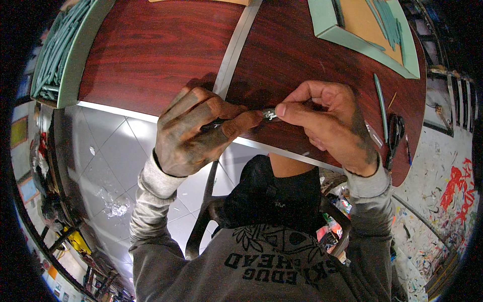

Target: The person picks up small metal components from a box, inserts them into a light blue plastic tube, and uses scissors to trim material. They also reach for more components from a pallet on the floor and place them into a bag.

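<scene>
A small dark, shiny piece with pale marks (270, 115) is pinched between my two hands, just above the near edge of the dark red wood-grain table (166, 45). My left hand (193, 128) closes thumb and fingers on its left end, and its palm side is hidden. On the other end, the thumb and forefinger of my right hand (334, 116) press together, with the remaining fingers curled below. Most of the piece lies behind the fingertips, so its kind does not show.
A pale green box (75, 55) full of thin green sticks stands at the left. Another box (362, 48) with fewer sticks lies far right. A single green stick (381, 108), a thin yellowish stick (392, 99) and black-handled scissors (396, 133) lie right of my right hand.
</scene>
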`<state>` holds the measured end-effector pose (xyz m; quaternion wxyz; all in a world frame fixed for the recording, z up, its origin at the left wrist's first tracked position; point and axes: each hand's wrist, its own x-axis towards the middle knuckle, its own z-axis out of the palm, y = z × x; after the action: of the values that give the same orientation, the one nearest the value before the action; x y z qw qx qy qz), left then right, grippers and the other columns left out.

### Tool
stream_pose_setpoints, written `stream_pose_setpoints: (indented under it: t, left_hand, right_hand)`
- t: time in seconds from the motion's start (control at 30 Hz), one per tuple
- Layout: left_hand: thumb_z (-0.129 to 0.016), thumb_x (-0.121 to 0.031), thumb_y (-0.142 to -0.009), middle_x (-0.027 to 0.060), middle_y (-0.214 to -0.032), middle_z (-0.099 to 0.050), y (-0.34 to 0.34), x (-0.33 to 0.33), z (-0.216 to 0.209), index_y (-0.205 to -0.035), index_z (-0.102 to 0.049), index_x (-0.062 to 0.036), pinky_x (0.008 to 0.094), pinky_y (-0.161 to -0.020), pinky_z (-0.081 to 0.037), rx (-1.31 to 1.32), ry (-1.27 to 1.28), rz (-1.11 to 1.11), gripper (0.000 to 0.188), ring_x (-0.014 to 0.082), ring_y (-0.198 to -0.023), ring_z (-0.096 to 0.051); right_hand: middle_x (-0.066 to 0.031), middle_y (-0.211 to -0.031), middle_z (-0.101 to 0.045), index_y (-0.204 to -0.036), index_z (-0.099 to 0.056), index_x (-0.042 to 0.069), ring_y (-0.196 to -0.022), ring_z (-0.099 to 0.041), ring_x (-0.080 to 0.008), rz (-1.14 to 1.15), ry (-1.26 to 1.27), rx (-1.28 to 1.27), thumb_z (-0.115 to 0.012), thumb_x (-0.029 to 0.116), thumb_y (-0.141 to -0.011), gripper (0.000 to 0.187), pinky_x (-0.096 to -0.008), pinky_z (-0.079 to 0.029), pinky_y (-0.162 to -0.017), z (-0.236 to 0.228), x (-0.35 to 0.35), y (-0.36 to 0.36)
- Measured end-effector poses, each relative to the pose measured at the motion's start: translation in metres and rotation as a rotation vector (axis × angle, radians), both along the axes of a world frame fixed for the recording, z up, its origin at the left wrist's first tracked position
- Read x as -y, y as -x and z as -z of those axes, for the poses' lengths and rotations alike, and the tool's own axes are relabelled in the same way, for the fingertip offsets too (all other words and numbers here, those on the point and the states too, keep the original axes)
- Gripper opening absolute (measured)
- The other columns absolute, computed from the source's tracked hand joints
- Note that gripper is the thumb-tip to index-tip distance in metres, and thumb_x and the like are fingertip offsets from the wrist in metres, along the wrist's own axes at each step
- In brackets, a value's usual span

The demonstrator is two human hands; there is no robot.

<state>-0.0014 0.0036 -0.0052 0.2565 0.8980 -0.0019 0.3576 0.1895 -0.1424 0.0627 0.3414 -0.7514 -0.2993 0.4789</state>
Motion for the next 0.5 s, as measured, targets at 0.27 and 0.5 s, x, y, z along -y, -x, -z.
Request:
stream_pose_setpoints:
  t: [0.27,0.5]
  left_hand:
    - [-0.077,-0.01,-0.064,-0.0031,-0.084,-0.066,-0.001,-0.002,0.001,-0.1,-0.079,-0.0134,0.0292,-0.063,-0.047,0.006,-0.001,0.025,0.037,0.0137,-0.075,-0.058]
    - [-0.079,-0.011,-0.069,0.0028,-0.085,-0.069,0.003,-0.002,-0.002,-0.094,-0.08,-0.0126,0.0429,-0.08,-0.053,-0.076,0.019,0.011,0.025,0.0246,-0.08,-0.065]
  right_hand:
    - [-0.0074,-0.078,-0.07,-0.084,-0.067,0.001,-0.072,-0.065,-0.013,0.064,-0.214,0.044,-0.074,0.013,-0.085,0.013,-0.0285,-0.052,-0.068,0.017,0.006,0.011]
    - [-0.0049,-0.072,-0.066,-0.083,-0.065,0.001,-0.066,-0.06,-0.009,0.075,-0.191,0.153,-0.073,0.011,-0.086,0.013,-0.0272,-0.047,-0.061,0.007,0.005,0.02]
